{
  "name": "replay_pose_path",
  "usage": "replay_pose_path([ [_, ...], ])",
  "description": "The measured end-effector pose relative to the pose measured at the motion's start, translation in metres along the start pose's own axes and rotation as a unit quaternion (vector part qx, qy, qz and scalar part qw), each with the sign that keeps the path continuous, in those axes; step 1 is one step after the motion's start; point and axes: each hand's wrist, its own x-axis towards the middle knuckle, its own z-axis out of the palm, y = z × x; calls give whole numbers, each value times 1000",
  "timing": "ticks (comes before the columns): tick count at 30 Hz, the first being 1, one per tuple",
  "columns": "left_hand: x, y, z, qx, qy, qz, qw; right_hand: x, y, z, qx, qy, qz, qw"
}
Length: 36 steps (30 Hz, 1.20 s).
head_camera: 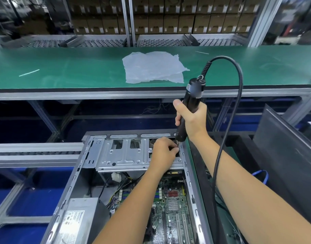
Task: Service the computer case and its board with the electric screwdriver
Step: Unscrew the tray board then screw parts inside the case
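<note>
i see power supply (77, 221) at lower left inside open computer case (75, 175), case sits below green bench (63, 67). board (170, 205) lies on case floor, centre. my left hand (164, 152) over drive cage (123, 154), fingers curled, pinching something small beside driver tip, can't tell what. my right hand (191, 120) grips electric screwdriver (190, 104) upright at case's far right corner, cable (235, 103) loops right. plastic sheet (153, 67) on bench.

Bright, even overhead light; wide-angle bend at the edges.

The green bench top (80, 71) shows soft sheen along its far edge, and under it lies deep shadow. Straight rails curve toward the corners. The stacked boxes (168, 22) behind look soft and slightly blurred; the forearms cast faint shadows.
</note>
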Motion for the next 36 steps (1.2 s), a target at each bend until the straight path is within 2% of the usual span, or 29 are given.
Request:
replay_pose_path([
  [3,-3,2,4,51,-5,49,997,7,-18,-8,31,25,-6,999],
  [7,-11,6,8,126,7,61,990,2,-37,-33,33,63,-10,997],
  [11,-14,32,14,99,34,47,993,-18,-53,-73,22,90,3,996],
  [13,-18,62,28,74,30,91,993,-30,-60,-97,19,108,18,994],
  [16,-32,109,61,51,-42,139,988,-51,-65,-134,16,129,37,991],
  [19,-41,124,96,58,-140,98,984,-70,-55,-164,-3,130,56,990],
  [23,-58,126,156,118,-234,53,964,-99,-22,-216,-19,125,103,987],
  [28,-77,108,218,230,-315,-4,921,-130,24,-254,-19,98,183,978],
  [32,-109,77,244,258,-347,-55,900,-155,55,-262,15,81,248,965],
  [36,-139,52,263,284,-406,-102,862,-172,75,-266,36,66,293,953],
])
